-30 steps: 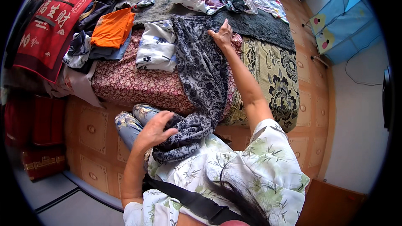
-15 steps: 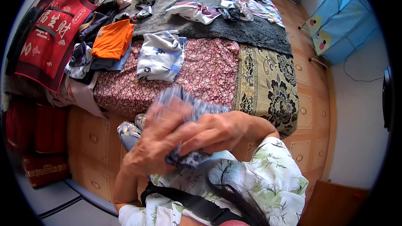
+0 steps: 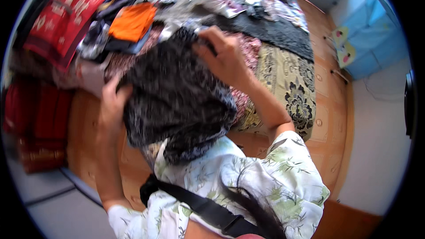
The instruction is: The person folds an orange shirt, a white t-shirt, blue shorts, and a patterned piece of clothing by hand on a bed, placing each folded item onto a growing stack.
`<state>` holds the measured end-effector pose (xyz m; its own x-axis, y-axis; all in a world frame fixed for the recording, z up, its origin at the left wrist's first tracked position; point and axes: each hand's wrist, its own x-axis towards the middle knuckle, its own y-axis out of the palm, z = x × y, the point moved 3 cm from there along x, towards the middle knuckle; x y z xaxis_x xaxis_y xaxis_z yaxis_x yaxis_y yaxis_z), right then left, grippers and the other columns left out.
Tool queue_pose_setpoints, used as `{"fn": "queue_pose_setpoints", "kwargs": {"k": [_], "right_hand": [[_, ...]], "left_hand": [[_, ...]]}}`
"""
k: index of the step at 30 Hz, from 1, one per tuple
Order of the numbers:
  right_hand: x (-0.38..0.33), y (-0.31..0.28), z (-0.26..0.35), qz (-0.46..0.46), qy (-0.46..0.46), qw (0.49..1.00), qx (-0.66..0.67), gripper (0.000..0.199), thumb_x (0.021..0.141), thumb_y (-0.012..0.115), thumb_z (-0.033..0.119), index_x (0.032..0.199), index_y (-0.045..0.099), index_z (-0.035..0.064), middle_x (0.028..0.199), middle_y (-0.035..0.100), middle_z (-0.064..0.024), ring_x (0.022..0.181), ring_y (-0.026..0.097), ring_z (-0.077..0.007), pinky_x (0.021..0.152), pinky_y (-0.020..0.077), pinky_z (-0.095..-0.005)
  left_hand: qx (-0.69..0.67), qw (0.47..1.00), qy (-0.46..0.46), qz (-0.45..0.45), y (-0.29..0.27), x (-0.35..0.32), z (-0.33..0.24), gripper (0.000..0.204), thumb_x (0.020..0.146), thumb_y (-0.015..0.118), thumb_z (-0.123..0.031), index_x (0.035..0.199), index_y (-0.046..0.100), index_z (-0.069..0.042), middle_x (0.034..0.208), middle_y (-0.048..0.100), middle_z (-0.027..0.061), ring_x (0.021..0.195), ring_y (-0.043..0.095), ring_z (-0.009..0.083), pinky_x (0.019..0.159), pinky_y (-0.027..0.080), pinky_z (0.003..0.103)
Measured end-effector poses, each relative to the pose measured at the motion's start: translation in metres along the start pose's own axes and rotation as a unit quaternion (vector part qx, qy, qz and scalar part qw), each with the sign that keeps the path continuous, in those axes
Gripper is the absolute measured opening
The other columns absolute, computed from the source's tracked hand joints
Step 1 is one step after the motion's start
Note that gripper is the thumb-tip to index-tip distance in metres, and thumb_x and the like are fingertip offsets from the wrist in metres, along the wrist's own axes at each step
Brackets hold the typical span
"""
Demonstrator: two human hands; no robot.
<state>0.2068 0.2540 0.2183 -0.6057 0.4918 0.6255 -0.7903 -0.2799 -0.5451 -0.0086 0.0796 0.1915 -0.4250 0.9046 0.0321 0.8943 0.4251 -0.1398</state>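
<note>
A dark grey-and-black patterned garment (image 3: 177, 102) hangs spread between both hands, in front of my chest and over the near edge of the bed. My left hand (image 3: 113, 102) grips its left edge, low down. My right hand (image 3: 226, 55) pinches its upper right corner, higher and farther out over the bed. The cloth's lower part droops against my floral shirt (image 3: 248, 181). The bed part just behind the garment is hidden.
The bed (image 3: 283, 75) carries a maroon floral cover, a yellow-black patterned cloth, a dark grey blanket (image 3: 274, 35) and scattered clothes, among them an orange folded piece (image 3: 133, 20). A red printed bag (image 3: 57, 17) lies at far left. A blue fabric box (image 3: 376, 40) stands right, on wooden floor.
The garment lay stretched along the bed, was bunched up between both hands close to my chest, and is now held open and spread, right hand raised over the bed.
</note>
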Motion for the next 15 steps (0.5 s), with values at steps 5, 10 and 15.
{"fn": "queue_pose_setpoints", "kwargs": {"k": [5, 10, 15], "right_hand": [[0.014, 0.024, 0.054, -0.005, -0.173, 0.982, 0.079, 0.021, 0.083, 0.062, 0.006, 0.101, 0.054, -0.0003, 0.078, 0.059, -0.0147, 0.067, 0.060, -0.0333, 0.060, 0.0460, -0.0363], [0.014, 0.029, 0.069, -0.073, -0.220, 0.972, 0.032, 0.022, 0.082, 0.063, 0.005, 0.100, 0.054, -0.0029, 0.076, 0.060, -0.0145, 0.063, 0.060, -0.0278, 0.057, 0.0470, -0.0353], [0.008, 0.035, 0.088, -0.052, -0.317, 0.946, -0.038, 0.031, 0.083, 0.064, 0.011, 0.107, 0.052, -0.0043, 0.072, 0.058, -0.0125, 0.060, 0.059, -0.0245, 0.053, 0.0467, -0.0347]], "left_hand": [[-0.185, 0.982, -0.022, 0.026, 0.006, 0.021, -0.035, 0.040, 0.088, 0.056, -0.010, 0.124, 0.044, 0.002, 0.106, 0.063, 0.0077, 0.090, 0.063, 0.0121, 0.080, 0.051, 0.026], [-0.157, 0.987, 0.020, 0.021, 0.015, 0.026, -0.055, 0.046, 0.085, 0.059, -0.001, 0.128, 0.042, 0.000, 0.107, 0.063, 0.0085, 0.090, 0.063, 0.0120, 0.079, 0.054, 0.025], [-0.118, 0.990, 0.064, 0.034, -0.002, 0.049, -0.039, 0.049, 0.084, 0.065, -0.007, 0.129, 0.046, -0.001, 0.111, 0.062, 0.0079, 0.097, 0.062, 0.0149, 0.085, 0.051, 0.028]]}}
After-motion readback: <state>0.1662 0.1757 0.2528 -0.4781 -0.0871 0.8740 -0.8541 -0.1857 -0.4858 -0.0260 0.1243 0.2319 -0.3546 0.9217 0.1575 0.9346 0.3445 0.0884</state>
